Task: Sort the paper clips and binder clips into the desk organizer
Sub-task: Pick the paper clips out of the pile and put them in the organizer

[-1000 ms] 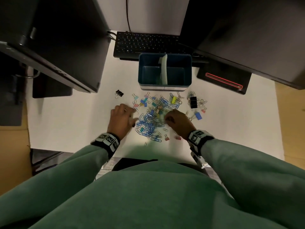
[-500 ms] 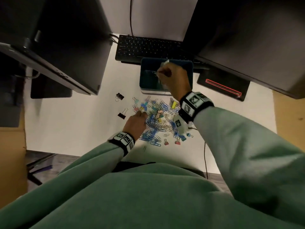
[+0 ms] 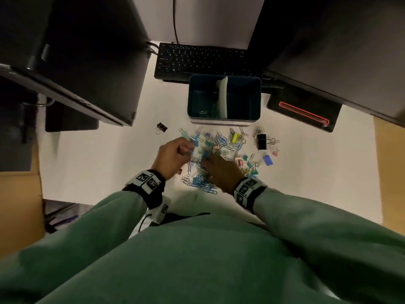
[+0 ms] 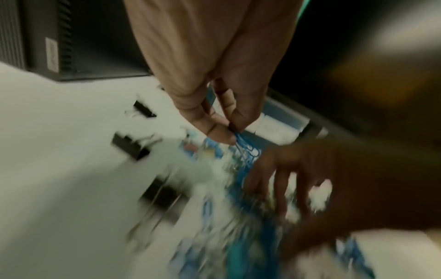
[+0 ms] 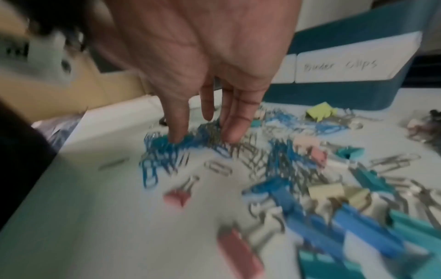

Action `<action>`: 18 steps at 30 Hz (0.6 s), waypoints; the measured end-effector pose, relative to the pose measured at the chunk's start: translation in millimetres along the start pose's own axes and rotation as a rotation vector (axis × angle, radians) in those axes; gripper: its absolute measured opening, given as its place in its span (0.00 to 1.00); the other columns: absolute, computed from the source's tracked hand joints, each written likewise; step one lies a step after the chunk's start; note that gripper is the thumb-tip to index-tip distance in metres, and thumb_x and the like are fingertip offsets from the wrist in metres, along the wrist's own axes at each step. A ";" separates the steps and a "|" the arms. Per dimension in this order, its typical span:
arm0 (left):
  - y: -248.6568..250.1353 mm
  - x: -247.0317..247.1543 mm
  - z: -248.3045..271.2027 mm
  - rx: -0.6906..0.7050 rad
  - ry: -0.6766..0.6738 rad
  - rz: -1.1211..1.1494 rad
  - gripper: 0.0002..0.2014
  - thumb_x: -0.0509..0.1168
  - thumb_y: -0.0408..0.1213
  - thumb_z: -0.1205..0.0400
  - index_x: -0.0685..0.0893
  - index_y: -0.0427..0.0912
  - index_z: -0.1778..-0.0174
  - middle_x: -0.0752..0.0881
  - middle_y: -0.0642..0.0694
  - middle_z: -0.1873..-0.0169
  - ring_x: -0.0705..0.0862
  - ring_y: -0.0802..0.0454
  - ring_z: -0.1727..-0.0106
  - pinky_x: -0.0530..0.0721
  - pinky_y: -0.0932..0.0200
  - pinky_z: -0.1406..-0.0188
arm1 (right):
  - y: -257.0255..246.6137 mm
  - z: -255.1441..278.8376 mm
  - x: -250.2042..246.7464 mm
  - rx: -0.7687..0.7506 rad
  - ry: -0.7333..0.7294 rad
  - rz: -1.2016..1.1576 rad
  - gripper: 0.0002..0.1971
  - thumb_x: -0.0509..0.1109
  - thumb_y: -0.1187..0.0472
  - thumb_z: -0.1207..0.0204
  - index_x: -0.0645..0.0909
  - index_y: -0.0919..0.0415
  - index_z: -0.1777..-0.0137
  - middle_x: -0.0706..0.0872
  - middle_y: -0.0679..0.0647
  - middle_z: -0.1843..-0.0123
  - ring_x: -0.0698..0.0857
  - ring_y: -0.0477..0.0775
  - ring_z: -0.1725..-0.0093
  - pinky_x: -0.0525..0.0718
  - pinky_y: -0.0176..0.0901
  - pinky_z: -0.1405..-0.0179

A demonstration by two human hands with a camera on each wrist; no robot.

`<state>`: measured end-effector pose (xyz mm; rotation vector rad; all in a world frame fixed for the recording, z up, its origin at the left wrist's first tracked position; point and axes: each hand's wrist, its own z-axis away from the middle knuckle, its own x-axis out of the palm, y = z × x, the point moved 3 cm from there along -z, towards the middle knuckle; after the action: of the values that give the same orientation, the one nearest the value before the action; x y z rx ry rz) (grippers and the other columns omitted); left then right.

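A heap of blue and silver paper clips [image 3: 203, 172] mixed with coloured binder clips [image 3: 235, 137] lies on the white desk [image 3: 98, 167], in front of the blue two-compartment organizer [image 3: 224, 122]. A few paper clips [image 3: 205, 113] lie in its left compartment. The right front bears a label reading "Binder Clips" [image 5: 341, 66]. My left hand [image 4: 232, 132] pinches a few blue paper clips [image 4: 245, 147] between thumb and finger above the heap's left side. My right hand [image 5: 205, 137] reaches down with straight fingers, and its fingertips [image 5: 232, 135] touch the heap [image 5: 181, 147].
A black keyboard [image 3: 208, 60] sits right behind the organizer. Dark monitors overhang the left [image 3: 76, 62] and right [image 3: 339, 51]. A black device with a red line [image 3: 304, 110] lies at the right. One black binder clip [image 3: 161, 127] lies apart at the left; another [image 3: 262, 141] at the right.
My right hand went from the heap up to the organizer's left compartment and has come back down onto the heap. My left hand has shifted forward, now pinching blue clips.
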<state>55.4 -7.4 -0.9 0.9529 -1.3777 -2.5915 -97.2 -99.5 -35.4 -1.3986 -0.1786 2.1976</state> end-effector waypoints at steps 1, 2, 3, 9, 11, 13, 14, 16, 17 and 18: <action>13.6 -8.0 -2.6 0.010 0.002 0.062 0.12 0.71 0.24 0.27 0.87 0.45 0.53 0.87 0.50 0.61 0.84 0.59 0.60 0.82 0.70 0.61 | -0.3 0.9 3.0 0.005 0.010 0.026 0.22 0.70 0.56 0.24 0.71 0.59 0.32 0.73 0.59 0.28 0.80 0.60 0.38 0.89 0.55 0.59; 28.0 -15.7 -8.9 0.026 0.000 0.130 0.12 0.71 0.23 0.27 0.87 0.44 0.52 0.87 0.50 0.62 0.83 0.59 0.61 0.83 0.69 0.61 | 0.5 1.3 3.2 0.007 0.032 0.034 0.21 0.71 0.58 0.24 0.72 0.59 0.32 0.74 0.59 0.29 0.81 0.60 0.38 0.89 0.55 0.59; 42.4 -22.4 -16.6 0.043 0.002 0.195 0.12 0.71 0.22 0.26 0.86 0.41 0.51 0.86 0.51 0.63 0.83 0.61 0.61 0.84 0.67 0.61 | 0.5 2.4 0.7 0.000 0.051 0.032 0.20 0.70 0.62 0.24 0.72 0.59 0.33 0.75 0.59 0.31 0.81 0.60 0.39 0.88 0.54 0.60; 96.3 -36.4 -88.3 0.106 0.114 0.176 0.10 0.68 0.22 0.25 0.85 0.40 0.52 0.85 0.46 0.63 0.84 0.57 0.65 0.86 0.60 0.63 | 16.3 6.9 -2.3 -0.010 0.127 -0.094 0.13 0.70 0.67 0.22 0.79 0.59 0.38 0.81 0.56 0.37 0.87 0.58 0.48 0.87 0.50 0.56; 99.9 -30.0 -101.4 0.120 0.121 0.040 0.09 0.69 0.26 0.24 0.85 0.42 0.52 0.86 0.42 0.59 0.84 0.52 0.63 0.88 0.55 0.59 | 23.2 10.3 -5.9 0.013 0.144 -0.180 0.08 0.67 0.66 0.20 0.84 0.60 0.43 0.84 0.56 0.41 0.86 0.57 0.47 0.87 0.49 0.53; 99.6 -25.5 -104.9 0.149 0.118 -0.097 0.08 0.70 0.30 0.23 0.86 0.42 0.50 0.85 0.45 0.58 0.84 0.51 0.59 0.86 0.54 0.52 | 32.1 16.8 -15.3 0.086 0.155 -0.375 0.06 0.67 0.64 0.20 0.86 0.61 0.51 0.86 0.56 0.49 0.84 0.52 0.53 0.85 0.50 0.50; 98.1 -25.2 -102.5 0.178 0.139 -0.145 0.07 0.70 0.31 0.23 0.86 0.43 0.49 0.85 0.46 0.57 0.83 0.52 0.57 0.84 0.56 0.50 | 36.1 20.8 -20.5 0.115 0.183 -0.469 0.05 0.68 0.64 0.21 0.86 0.61 0.52 0.87 0.56 0.51 0.83 0.50 0.55 0.83 0.47 0.49; 93.3 -30.1 -89.3 0.243 0.211 -0.172 0.07 0.68 0.31 0.22 0.86 0.43 0.50 0.85 0.46 0.56 0.83 0.52 0.57 0.82 0.59 0.51 | 40.7 29.8 -34.0 0.155 0.220 -0.606 0.04 0.71 0.64 0.22 0.87 0.60 0.53 0.87 0.52 0.53 0.82 0.45 0.56 0.81 0.38 0.50; 88.6 -32.8 -78.5 0.254 0.223 -0.164 0.06 0.66 0.30 0.21 0.85 0.43 0.51 0.86 0.46 0.57 0.82 0.52 0.58 0.82 0.60 0.53 | 41.5 34.5 -42.6 0.168 0.233 -0.669 0.03 0.72 0.64 0.23 0.87 0.58 0.53 0.87 0.49 0.54 0.83 0.43 0.57 0.81 0.36 0.51; 78.6 -33.4 -66.5 0.249 0.203 -0.161 0.06 0.65 0.30 0.20 0.85 0.43 0.51 0.86 0.48 0.58 0.82 0.53 0.59 0.82 0.62 0.56 | 40.9 39.0 -53.0 0.174 0.244 -0.734 0.02 0.73 0.63 0.23 0.87 0.57 0.53 0.87 0.46 0.55 0.84 0.42 0.57 0.82 0.35 0.51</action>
<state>100.6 -92.5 48.5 1.3721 -1.6544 -2.3803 -128.6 -154.2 9.6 -1.2314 -0.3393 1.3997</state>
